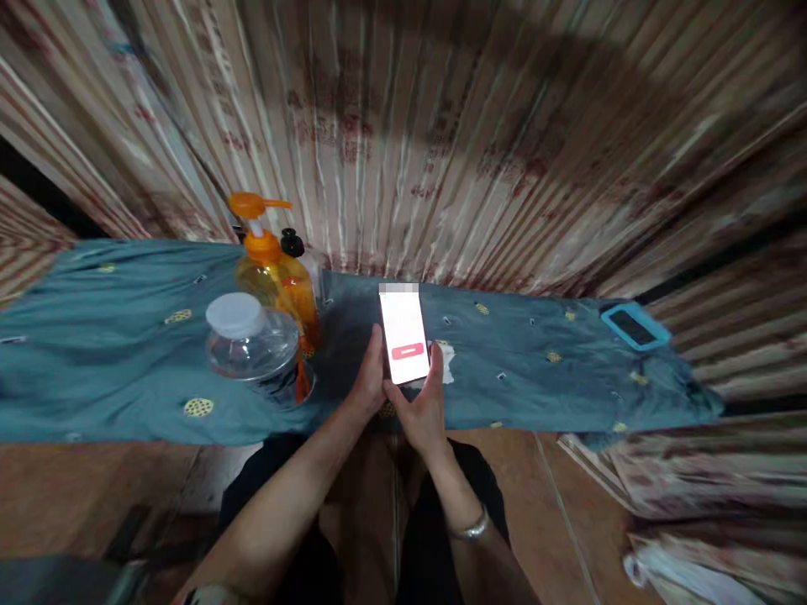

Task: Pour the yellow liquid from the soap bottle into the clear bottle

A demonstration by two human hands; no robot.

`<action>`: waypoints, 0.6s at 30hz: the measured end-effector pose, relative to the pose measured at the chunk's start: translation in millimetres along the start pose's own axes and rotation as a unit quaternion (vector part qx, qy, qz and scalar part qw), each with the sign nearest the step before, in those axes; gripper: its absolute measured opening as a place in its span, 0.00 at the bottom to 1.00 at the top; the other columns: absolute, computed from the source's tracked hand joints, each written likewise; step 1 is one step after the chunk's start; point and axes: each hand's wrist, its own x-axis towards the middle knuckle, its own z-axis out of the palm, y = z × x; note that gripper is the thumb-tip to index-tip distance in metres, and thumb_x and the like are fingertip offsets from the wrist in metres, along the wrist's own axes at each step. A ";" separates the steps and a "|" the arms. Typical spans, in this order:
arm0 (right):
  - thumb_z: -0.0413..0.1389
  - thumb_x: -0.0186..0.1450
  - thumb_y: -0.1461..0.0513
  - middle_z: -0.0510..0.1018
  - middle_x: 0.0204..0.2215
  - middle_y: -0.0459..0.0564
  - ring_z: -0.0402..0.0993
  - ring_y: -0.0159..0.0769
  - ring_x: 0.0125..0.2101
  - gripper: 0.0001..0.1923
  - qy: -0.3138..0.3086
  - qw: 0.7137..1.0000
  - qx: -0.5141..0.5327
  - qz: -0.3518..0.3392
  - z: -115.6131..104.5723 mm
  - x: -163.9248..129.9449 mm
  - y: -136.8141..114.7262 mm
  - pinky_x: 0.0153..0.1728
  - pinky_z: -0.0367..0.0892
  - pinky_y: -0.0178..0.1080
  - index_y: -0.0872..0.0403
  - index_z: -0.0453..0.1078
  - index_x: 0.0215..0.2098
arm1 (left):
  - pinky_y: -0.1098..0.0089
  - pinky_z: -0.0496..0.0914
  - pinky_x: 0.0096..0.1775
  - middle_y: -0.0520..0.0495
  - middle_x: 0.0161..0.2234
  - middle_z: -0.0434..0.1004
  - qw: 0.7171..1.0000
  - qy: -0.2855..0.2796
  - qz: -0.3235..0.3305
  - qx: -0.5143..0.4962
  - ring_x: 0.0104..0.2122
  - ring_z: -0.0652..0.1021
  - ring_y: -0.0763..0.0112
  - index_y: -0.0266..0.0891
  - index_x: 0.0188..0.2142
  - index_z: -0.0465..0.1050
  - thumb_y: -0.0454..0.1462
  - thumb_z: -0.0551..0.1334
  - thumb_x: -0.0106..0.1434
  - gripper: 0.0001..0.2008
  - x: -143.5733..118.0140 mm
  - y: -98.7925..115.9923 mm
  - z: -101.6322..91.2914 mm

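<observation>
Head cam: left hand point(369, 382) & right hand point(424, 412), both grips clamped on lit phone point(404, 334), above teal cloth point(126, 336).

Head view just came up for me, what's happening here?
A person holds a phone in both hands over a low surface draped in blue-grey cloth. The left hand grips its left edge and the right hand cups its lower right, fingers on the side. The screen is lit white with a red bar. An orange pump bottle and a clear capped jar stand to the left; a second phone in a blue case lies far right.
</observation>
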 end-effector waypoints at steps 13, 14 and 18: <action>0.60 0.55 0.50 0.52 0.62 0.62 0.49 0.44 0.62 0.52 -0.011 0.999 0.029 0.041 3.8 6.4 4.4 0.62 0.50 0.46 0.68 0.41 0.65 | 0.61 0.71 0.51 0.41 0.39 0.82 0.999 0.000 0.046 0.023 0.46 0.79 0.57 0.33 0.45 0.75 0.51 0.51 0.65 0.26 4.6 -6.5 -7.6; 0.60 0.55 0.50 0.52 0.62 0.62 0.49 0.44 0.62 0.52 -0.011 0.999 0.025 0.044 4.1 7.0 5.3 0.61 0.50 0.45 0.68 0.41 0.65 | 0.62 0.71 0.51 0.41 0.39 0.82 0.999 0.000 0.048 0.024 0.46 0.79 0.58 0.32 0.45 0.75 0.51 0.51 0.65 0.26 5.0 -7.0 -8.5; 0.60 0.55 0.48 0.57 0.60 0.62 0.55 0.46 0.59 0.51 -0.020 0.997 0.007 0.068 3.5 9.4 5.2 0.59 0.54 0.46 0.67 0.46 0.64 | 0.62 0.72 0.50 0.41 0.38 0.82 0.998 0.011 0.051 0.039 0.44 0.80 0.59 0.31 0.46 0.74 0.52 0.53 0.64 0.26 6.4 -8.5 -12.0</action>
